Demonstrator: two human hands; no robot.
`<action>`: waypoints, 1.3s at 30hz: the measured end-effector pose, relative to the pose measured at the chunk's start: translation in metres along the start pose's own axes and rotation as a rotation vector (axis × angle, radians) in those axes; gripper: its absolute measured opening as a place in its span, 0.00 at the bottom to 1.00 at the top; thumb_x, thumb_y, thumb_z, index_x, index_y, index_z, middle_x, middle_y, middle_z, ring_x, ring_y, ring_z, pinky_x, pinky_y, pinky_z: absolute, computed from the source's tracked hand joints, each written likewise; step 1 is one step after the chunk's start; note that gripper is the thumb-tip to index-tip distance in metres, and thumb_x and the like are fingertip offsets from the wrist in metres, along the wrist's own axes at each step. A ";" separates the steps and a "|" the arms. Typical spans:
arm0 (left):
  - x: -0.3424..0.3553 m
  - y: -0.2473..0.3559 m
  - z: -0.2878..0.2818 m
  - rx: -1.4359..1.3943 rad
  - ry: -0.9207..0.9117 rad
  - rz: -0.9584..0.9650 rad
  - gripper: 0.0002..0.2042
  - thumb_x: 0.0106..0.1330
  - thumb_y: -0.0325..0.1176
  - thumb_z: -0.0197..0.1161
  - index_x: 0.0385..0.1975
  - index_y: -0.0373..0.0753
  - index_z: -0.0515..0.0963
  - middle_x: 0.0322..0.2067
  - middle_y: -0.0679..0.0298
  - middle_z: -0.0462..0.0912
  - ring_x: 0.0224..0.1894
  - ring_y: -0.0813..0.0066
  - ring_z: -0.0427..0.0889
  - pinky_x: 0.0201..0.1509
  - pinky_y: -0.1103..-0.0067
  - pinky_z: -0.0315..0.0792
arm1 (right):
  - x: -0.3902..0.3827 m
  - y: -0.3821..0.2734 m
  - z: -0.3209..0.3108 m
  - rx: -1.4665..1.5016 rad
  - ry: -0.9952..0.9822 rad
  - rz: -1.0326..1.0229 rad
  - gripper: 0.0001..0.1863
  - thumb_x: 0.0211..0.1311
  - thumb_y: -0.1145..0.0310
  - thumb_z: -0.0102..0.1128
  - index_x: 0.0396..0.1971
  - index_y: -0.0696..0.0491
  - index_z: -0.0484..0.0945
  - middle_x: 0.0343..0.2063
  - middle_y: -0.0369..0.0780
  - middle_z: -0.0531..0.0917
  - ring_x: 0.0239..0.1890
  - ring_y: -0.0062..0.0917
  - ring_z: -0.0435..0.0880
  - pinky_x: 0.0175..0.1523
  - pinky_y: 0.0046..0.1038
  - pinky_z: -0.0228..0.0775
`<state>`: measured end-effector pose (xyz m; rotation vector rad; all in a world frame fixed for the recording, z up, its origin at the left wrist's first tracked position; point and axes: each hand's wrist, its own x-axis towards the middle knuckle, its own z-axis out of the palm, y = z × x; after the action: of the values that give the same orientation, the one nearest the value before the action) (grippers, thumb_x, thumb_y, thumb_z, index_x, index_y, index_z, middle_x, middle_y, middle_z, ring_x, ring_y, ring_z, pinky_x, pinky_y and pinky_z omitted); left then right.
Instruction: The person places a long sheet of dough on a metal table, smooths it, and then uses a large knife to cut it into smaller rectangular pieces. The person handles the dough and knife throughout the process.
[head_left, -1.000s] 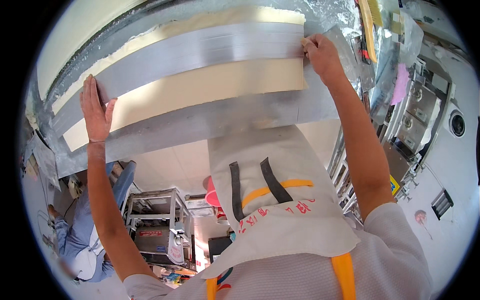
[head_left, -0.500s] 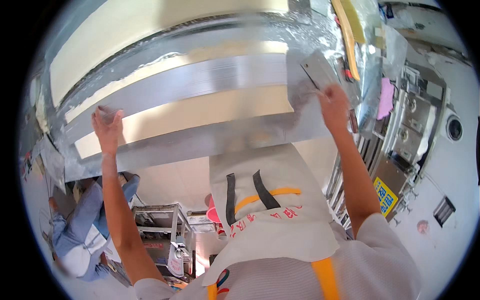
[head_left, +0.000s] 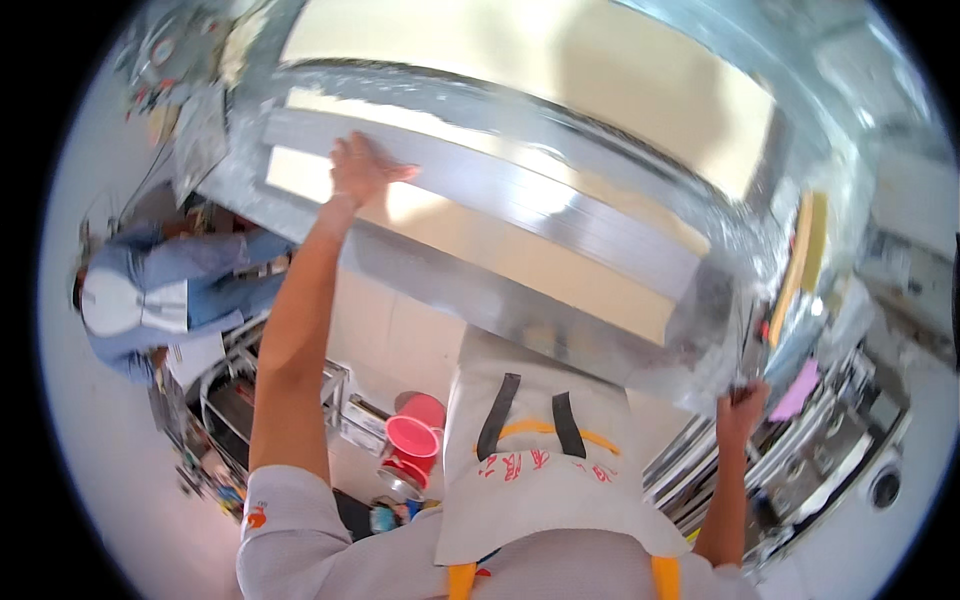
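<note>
My left hand [head_left: 362, 172] lies with its fingers spread on a long flat metal straightedge [head_left: 520, 185], near its left end. Under the straightedge is a strip of cream dough [head_left: 500, 250], showing along both of its long sides. My right hand [head_left: 741, 408] is closed round the handle of a cleaver, at the near right corner of the metal worktop [head_left: 440, 285]. Its broad blade showed half a second ago; now it is blurred and seen nearly edge-on. A larger cream sheet of dough [head_left: 470, 40] lies farther back, beyond a floury band of worktop.
A wooden-handled brush [head_left: 795, 270] lies at the worktop's right end. Beyond it are a pink cloth [head_left: 797, 390] and metal equipment [head_left: 800, 470]. A co-worker [head_left: 150, 290] is at the left. Red buckets [head_left: 415, 425] and a metal rack [head_left: 235, 390] stand below the worktop.
My view has swung, tilting the worktop down to the right. My right hand has drawn the cleaver back toward me, off the dough's right end. The left hand rests farther along the straightedge.
</note>
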<state>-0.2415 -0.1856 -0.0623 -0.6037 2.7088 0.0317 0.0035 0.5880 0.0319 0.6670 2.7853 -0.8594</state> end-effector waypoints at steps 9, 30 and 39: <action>-0.032 0.029 -0.047 -0.143 -0.087 -0.153 0.80 0.38 0.75 0.81 0.80 0.21 0.42 0.80 0.31 0.44 0.83 0.30 0.43 0.82 0.45 0.51 | 0.046 -0.342 0.105 0.046 -0.375 -0.589 0.16 0.72 0.71 0.68 0.55 0.60 0.81 0.34 0.45 0.83 0.31 0.30 0.79 0.36 0.34 0.71; -0.034 0.012 -0.062 -0.245 -0.122 -0.149 0.72 0.49 0.70 0.79 0.80 0.20 0.45 0.81 0.32 0.41 0.83 0.29 0.40 0.85 0.47 0.45 | 0.053 -0.792 0.474 -0.351 -0.520 -1.385 0.15 0.76 0.62 0.56 0.47 0.61 0.75 0.41 0.60 0.86 0.48 0.56 0.88 0.54 0.54 0.81; -0.032 0.020 -0.060 -0.219 -0.068 -0.106 0.74 0.46 0.70 0.80 0.79 0.20 0.45 0.80 0.32 0.44 0.83 0.29 0.43 0.84 0.47 0.47 | 0.081 -0.777 0.478 -0.501 -0.591 -1.416 0.14 0.76 0.64 0.55 0.45 0.61 0.78 0.45 0.59 0.85 0.50 0.57 0.86 0.53 0.55 0.79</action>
<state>-0.2436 -0.1607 0.0036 -0.7938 2.6230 0.3193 -0.4169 -0.2253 0.0040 -1.5011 2.3569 -0.2755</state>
